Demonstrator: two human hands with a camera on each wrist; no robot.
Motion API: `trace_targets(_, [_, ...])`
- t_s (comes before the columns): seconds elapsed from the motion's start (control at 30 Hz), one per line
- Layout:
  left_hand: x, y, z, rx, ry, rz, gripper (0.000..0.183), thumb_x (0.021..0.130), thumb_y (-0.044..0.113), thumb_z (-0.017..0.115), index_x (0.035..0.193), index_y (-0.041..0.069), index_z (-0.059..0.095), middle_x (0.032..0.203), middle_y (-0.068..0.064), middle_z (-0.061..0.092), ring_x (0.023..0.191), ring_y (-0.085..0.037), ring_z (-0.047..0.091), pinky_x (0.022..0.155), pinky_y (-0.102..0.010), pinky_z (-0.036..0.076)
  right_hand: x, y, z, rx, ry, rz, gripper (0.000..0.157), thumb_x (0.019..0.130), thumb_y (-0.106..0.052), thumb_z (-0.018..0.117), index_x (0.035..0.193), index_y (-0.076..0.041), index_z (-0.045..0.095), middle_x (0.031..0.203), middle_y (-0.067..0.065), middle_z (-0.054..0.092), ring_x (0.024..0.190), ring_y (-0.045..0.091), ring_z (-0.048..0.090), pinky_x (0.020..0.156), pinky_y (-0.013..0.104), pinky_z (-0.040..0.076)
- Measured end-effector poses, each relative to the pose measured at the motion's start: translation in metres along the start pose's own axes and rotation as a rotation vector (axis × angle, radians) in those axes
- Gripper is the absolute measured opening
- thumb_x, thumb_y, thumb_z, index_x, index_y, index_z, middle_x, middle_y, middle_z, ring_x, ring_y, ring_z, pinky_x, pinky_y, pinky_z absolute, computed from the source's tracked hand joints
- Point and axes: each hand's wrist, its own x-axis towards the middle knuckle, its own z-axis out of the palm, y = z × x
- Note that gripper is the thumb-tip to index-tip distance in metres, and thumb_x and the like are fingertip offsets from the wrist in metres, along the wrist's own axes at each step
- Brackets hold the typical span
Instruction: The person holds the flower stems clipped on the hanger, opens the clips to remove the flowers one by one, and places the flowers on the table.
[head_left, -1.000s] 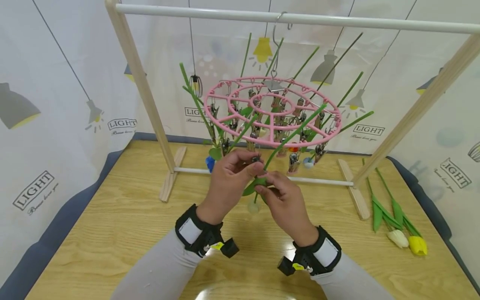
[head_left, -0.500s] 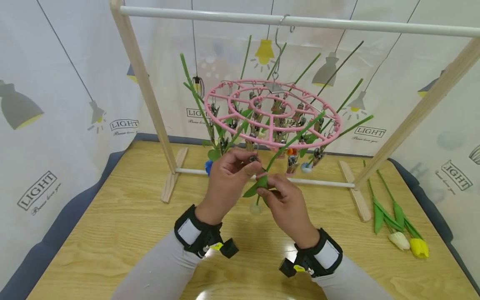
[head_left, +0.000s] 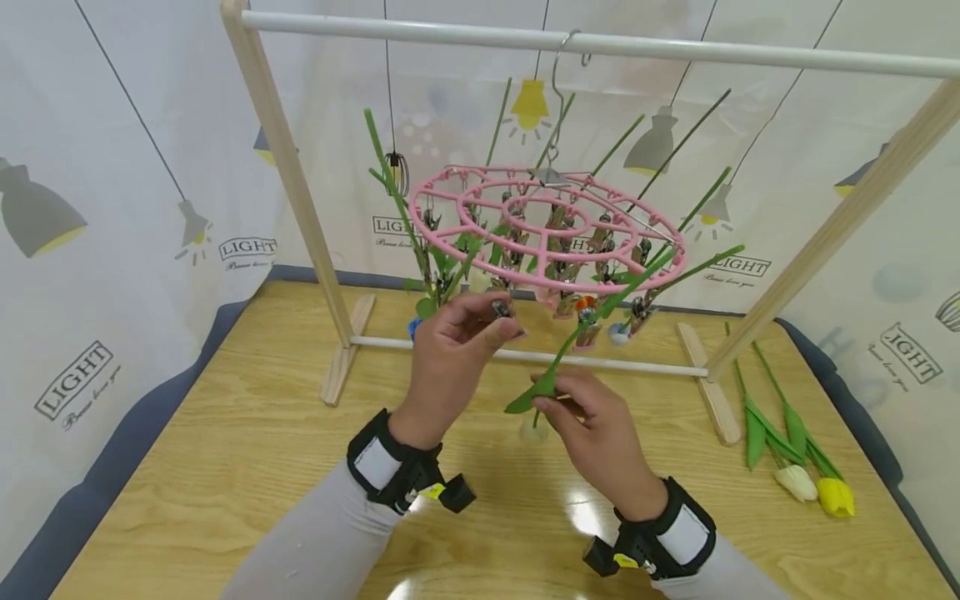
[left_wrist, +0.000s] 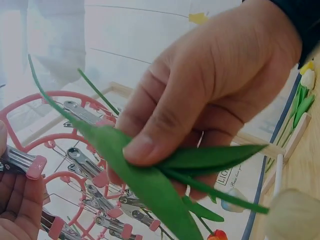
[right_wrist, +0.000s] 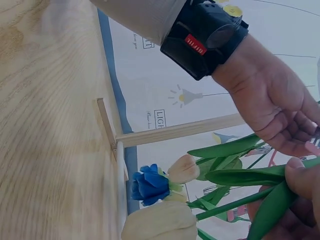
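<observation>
My left hand (head_left: 442, 367) pinches a metal clip (left_wrist: 22, 164) with pink tips, just under the front rim of the round pink clip hanger (head_left: 543, 248). Lower and to its right, my right hand (head_left: 600, 425) holds a white artificial tulip (right_wrist: 160, 222) between thumb and fingers, where the green leaves meet the stem. Its bloom points down and the stem slants up to the right, overlapping the hanger in the head view. In the left wrist view, the tulip stem and the held clip stand apart.
Several artificial flowers hang bloom-down in the hanger's clips, among them a blue flower (right_wrist: 150, 185). The hanger hooks over the white bar (head_left: 420, 32) of a wooden stand. A white tulip (head_left: 795, 482) and a yellow tulip (head_left: 836, 497) lie on the table at right.
My right hand has moved down and right with the tulip, so its stem has come away from the clip in my left hand. The left hand has hardly moved.
</observation>
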Motion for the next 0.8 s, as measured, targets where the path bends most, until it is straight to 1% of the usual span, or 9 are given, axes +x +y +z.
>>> trace_targets(0.07, [0.001, 0.000, -0.001, 0.022, 0.000, 0.004, 0.030, 0.086, 0.016, 0.066, 0.114, 0.005, 0.062, 0.098, -0.012, 0.063, 0.085, -0.032, 0.062, 0.078, -0.042, 0.056, 0.000, -0.007, -0.005, -0.011, 0.000, -0.007, 0.028, 0.086, -0.002, 0.061, 0.111, -0.013, 0.065, 0.110, 0.008, 0.063, 0.090, 0.014, 0.061, 0.068, 0.024, 0.056])
trace_targets(0.17, [0.001, 0.000, -0.001, 0.061, 0.003, 0.007, 0.031, 0.086, 0.017, 0.066, 0.115, 0.006, 0.062, 0.099, -0.018, 0.062, 0.085, -0.030, 0.062, 0.078, -0.042, 0.056, -0.001, -0.017, -0.014, -0.045, 0.003, -0.027, 0.031, 0.083, 0.003, 0.063, 0.111, -0.009, 0.065, 0.107, 0.010, 0.064, 0.088, 0.015, 0.061, 0.069, 0.022, 0.055])
trace_targets(0.23, [0.000, -0.001, -0.001, 0.071, 0.005, 0.012, 0.032, 0.086, 0.016, 0.066, 0.115, 0.006, 0.061, 0.100, -0.023, 0.061, 0.086, -0.029, 0.062, 0.079, -0.043, 0.056, -0.005, -0.018, -0.022, -0.062, 0.008, -0.047, 0.034, 0.081, 0.006, 0.064, 0.112, -0.008, 0.065, 0.107, 0.011, 0.064, 0.087, 0.015, 0.062, 0.069, 0.020, 0.055])
trace_targets(0.33, [0.001, -0.002, -0.001, 0.081, 0.010, 0.014, 0.032, 0.086, 0.016, 0.066, 0.116, 0.005, 0.061, 0.102, -0.025, 0.061, 0.087, -0.029, 0.062, 0.080, -0.042, 0.056, -0.012, -0.013, -0.035, -0.083, 0.027, -0.073, 0.039, 0.077, 0.010, 0.065, 0.112, -0.009, 0.064, 0.110, 0.012, 0.065, 0.089, 0.016, 0.062, 0.070, 0.018, 0.054])
trace_targets(0.43, [0.001, -0.002, -0.001, 0.084, 0.009, 0.005, 0.033, 0.086, 0.017, 0.066, 0.116, 0.006, 0.061, 0.104, -0.025, 0.061, 0.089, -0.028, 0.062, 0.081, -0.041, 0.055, -0.019, -0.008, -0.050, -0.112, 0.064, -0.088, 0.043, 0.074, 0.013, 0.067, 0.112, -0.008, 0.064, 0.113, 0.009, 0.065, 0.088, 0.016, 0.063, 0.070, 0.016, 0.054])
trace_targets(0.53, [0.001, -0.002, -0.002, 0.084, 0.010, 0.005, 0.034, 0.086, 0.017, 0.066, 0.116, 0.005, 0.061, 0.104, -0.022, 0.061, 0.090, -0.028, 0.062, 0.081, -0.040, 0.055, -0.023, -0.005, -0.064, -0.134, 0.108, -0.105, 0.045, 0.073, 0.015, 0.066, 0.114, -0.004, 0.063, 0.111, 0.005, 0.066, 0.081, 0.014, 0.064, 0.063, 0.014, 0.051])
trace_targets(0.67, [0.002, -0.002, -0.004, 0.067, 0.018, 0.006, 0.037, 0.085, 0.016, 0.066, 0.117, -0.001, 0.059, 0.104, -0.021, 0.062, 0.090, -0.029, 0.062, 0.081, -0.040, 0.056, -0.024, 0.000, -0.079, -0.119, 0.157, -0.133, 0.038, 0.075, 0.019, 0.061, 0.110, 0.004, 0.062, 0.107, 0.005, 0.066, 0.064, 0.010, 0.056, 0.052, 0.017, 0.040])
trace_targets(0.73, [0.002, -0.002, -0.004, 0.063, 0.020, 0.004, 0.038, 0.086, 0.016, 0.066, 0.118, -0.003, 0.058, 0.105, -0.022, 0.062, 0.090, -0.029, 0.062, 0.081, -0.039, 0.056, -0.023, 0.002, -0.085, -0.120, 0.179, -0.135, 0.037, 0.075, 0.021, 0.059, 0.109, 0.007, 0.062, 0.105, 0.005, 0.066, 0.061, 0.009, 0.051, 0.050, 0.018, 0.037])
trace_targets(0.8, [0.002, -0.002, -0.005, 0.071, 0.018, 0.005, 0.038, 0.086, 0.016, 0.066, 0.118, -0.003, 0.058, 0.105, -0.023, 0.062, 0.090, -0.029, 0.062, 0.081, -0.039, 0.056, -0.022, 0.004, -0.091, -0.136, 0.201, -0.121, 0.035, 0.076, 0.021, 0.058, 0.109, 0.008, 0.062, 0.107, 0.003, 0.066, 0.061, 0.009, 0.050, 0.050, 0.018, 0.035])
